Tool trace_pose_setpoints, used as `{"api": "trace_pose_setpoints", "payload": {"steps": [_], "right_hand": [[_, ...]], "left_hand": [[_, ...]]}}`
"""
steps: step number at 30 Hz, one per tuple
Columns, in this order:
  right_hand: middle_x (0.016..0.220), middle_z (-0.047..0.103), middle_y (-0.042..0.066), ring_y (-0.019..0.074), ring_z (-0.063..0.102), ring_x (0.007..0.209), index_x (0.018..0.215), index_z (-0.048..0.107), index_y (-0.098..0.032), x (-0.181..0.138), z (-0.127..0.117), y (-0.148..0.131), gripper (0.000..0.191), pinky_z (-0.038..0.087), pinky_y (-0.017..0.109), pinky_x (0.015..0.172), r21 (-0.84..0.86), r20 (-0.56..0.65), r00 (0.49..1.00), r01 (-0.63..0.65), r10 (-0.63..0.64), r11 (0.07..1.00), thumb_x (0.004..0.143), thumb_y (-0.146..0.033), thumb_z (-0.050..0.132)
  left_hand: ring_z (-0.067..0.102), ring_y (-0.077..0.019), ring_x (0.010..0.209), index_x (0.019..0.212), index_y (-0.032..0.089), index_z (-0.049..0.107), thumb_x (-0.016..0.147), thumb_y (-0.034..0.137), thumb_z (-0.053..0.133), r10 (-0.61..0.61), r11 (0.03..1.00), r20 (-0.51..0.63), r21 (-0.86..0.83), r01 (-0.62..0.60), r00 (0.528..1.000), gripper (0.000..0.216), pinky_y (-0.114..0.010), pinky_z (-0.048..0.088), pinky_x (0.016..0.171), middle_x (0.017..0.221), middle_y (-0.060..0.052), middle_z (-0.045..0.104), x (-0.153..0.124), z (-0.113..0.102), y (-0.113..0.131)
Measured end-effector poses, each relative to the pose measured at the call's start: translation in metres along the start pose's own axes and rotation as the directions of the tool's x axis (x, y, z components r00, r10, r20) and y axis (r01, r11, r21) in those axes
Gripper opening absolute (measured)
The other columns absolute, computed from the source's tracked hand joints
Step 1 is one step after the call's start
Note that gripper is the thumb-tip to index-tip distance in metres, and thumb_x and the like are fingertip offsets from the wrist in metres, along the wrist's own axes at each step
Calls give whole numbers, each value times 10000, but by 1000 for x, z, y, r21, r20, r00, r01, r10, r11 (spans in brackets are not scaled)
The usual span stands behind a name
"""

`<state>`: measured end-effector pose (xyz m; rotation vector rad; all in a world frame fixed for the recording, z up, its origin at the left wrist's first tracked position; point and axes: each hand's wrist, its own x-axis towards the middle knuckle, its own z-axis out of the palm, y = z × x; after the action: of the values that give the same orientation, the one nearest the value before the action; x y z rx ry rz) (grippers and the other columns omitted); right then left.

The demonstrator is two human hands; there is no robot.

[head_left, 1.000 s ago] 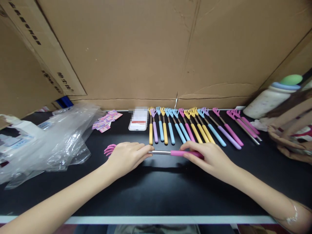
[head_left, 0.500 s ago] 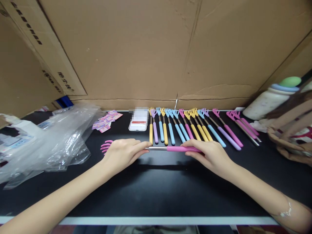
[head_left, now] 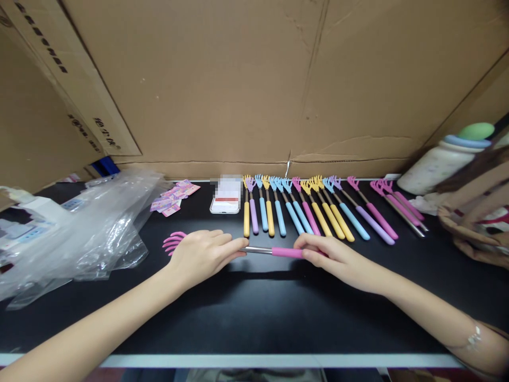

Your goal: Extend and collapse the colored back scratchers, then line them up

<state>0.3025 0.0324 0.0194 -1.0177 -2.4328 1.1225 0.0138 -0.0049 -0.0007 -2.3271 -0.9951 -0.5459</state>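
A pink back scratcher (head_left: pixel 281 252) is held crosswise above the black table, its claw to the left and its pink grip to the right. My left hand (head_left: pixel 204 254) is closed around the claw end, with the pink prongs showing past the wrist side. Bare metal rod shows between the hands. My right hand (head_left: pixel 338 260) is closed on the pink grip and covers its end. Behind them lies a row of yellow, purple, blue and pink back scratchers (head_left: pixel 282 217), claws toward the cardboard wall.
Clear plastic bags (head_left: pixel 107 233) are heaped at the left. Pink and purple cards (head_left: pixel 175 197) lie beside a phone (head_left: pixel 225 199). A white bottle (head_left: pixel 437 167) and a brown bag (head_left: pixel 469 228) stand at the right. Cardboard (head_left: pixel 222 95) walls the back.
The back scratcher's grip end has dipped slightly, so the rod now slopes down to the right. My right hand has shifted a little lower along with it. Both hands keep their hold.
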Motion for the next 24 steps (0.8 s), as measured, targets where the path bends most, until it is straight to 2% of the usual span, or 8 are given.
{"api": "trace_pose_setpoints", "payload": {"steps": [7, 12, 16, 19, 24], "right_hand": [[593, 349, -75, 58, 283, 474, 891, 490, -172, 2, 2, 7, 360, 199, 206, 427, 312, 195, 975, -163, 105, 936, 925, -520, 403], [550, 320, -92, 42, 237, 432, 855, 477, -166, 4, 4, 12, 386, 143, 211, 401, 416, 246, 962, -211, 114, 884, 914, -542, 415], [539, 327, -93, 42, 244, 424, 837, 482, -169, 6, 5, 13, 395, 145, 209, 393, 402, 230, 966, -208, 122, 892, 897, -557, 438], [560, 357, -81, 50, 268, 446, 836, 487, -173, 6, 4, 11, 377, 178, 205, 404, 344, 191, 974, -182, 121, 921, 897, -543, 444], [623, 420, -44, 83, 369, 544, 838, 522, -174, 6, 6, 4, 258, 283, 209, 481, 156, 48, 996, -82, 76, 984, 914, -405, 436]], "left_hand": [[492, -122, 507, 882, 226, 639, 987, 325, 362, 43, 999, -31, 13, -43, 999, 312, -275, 282, 495, 536, 48, 517, 0, 2, 2], [465, -125, 495, 874, 211, 629, 986, 305, 369, 73, 996, -49, 47, -71, 996, 299, -285, 273, 480, 531, 46, 495, 0, 2, 4], [476, -124, 502, 869, 206, 616, 989, 303, 365, 69, 996, -59, 66, -65, 996, 295, -283, 298, 489, 540, 47, 506, 0, 3, 7], [488, -119, 501, 812, 195, 594, 1001, 307, 319, 57, 997, -13, 55, -56, 998, 352, -285, 296, 482, 551, 41, 525, 0, 3, 9], [461, -110, 456, 694, 186, 533, 1010, 313, 259, 26, 1000, 51, 14, -27, 998, 436, -277, 266, 457, 531, 31, 529, 2, 3, 10]]}}
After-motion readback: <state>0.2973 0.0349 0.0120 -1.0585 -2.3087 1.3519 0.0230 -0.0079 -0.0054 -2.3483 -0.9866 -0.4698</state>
